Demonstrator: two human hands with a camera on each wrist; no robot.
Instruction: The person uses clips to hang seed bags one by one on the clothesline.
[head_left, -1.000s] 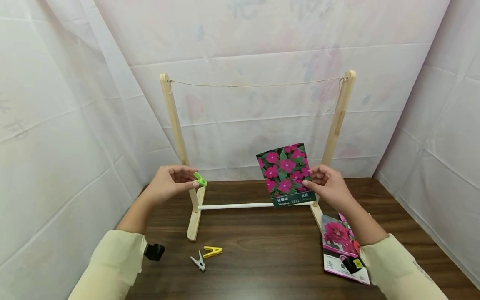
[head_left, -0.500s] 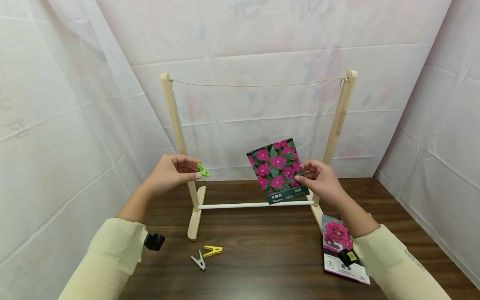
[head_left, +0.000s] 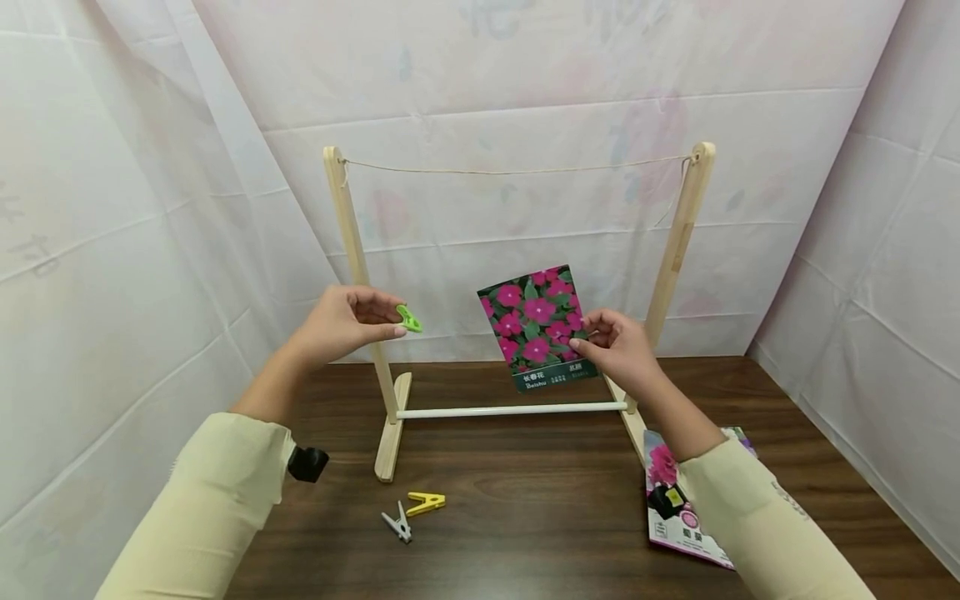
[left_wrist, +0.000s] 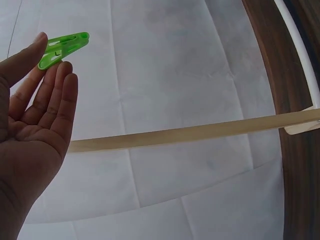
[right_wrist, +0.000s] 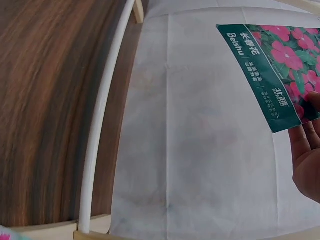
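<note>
Between thumb and fingertips my left hand (head_left: 351, 321) pinches a green clothespin (head_left: 408, 318), held in the air by the left post. In the left wrist view the clothespin (left_wrist: 64, 49) points away from the hand (left_wrist: 40, 115). My right hand (head_left: 619, 346) grips the right edge of a seed packet (head_left: 536, 321) printed with pink flowers, tilted a little, its picture facing me. The right wrist view shows the packet's green lettered band (right_wrist: 260, 80). Above both hands a thin string (head_left: 487, 172) runs between the posts of a wooden frame (head_left: 678, 233).
A yellow clothespin (head_left: 426, 502) and a grey clothespin (head_left: 397, 522) lie on the dark wooden table (head_left: 525, 500). More flower packets (head_left: 690, 542) lie at the right, partly under my right forearm. A white rod (head_left: 510, 410) joins the frame's feet. White cloth (head_left: 465, 75) hangs behind.
Both hands have risen. The left hand has moved slightly right with the green clothespin, and the right hand has shifted left with the seed packet.
</note>
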